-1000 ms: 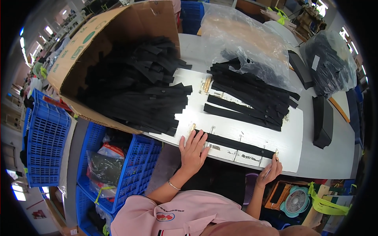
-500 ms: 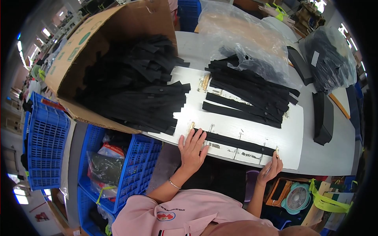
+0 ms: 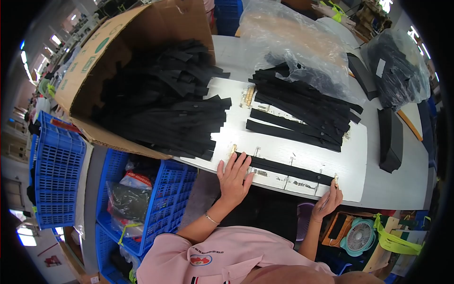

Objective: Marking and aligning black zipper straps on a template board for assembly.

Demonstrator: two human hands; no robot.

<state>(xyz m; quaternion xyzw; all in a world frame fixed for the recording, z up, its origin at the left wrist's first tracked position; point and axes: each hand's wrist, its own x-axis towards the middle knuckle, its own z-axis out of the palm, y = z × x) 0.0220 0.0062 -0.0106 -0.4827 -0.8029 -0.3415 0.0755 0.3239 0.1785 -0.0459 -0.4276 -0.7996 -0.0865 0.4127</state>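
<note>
A black fabric strip lies across the near part of a white board, between small brass-coloured pieces at its two ends. My left hand rests flat on the strip's left end, fingers stretched out. At the right end, my right hand has its fingers drawn together beside the brass-coloured piece. Something thin and greyish shows at those fingers, too small to name. Beyond the strip, a pile of similar black strips lies on the board, a few with small round buttons.
On the left, a cardboard box lies open, black strips spilling onto the board. Clear plastic bags and dark curved pieces occupy the table's far and right sides. Blue crates stand at lower left; a turquoise fan sits below the right edge.
The whole view has shifted slightly. Both hands stay at the strip's two ends, and the right fingers look slightly more curled in.
</note>
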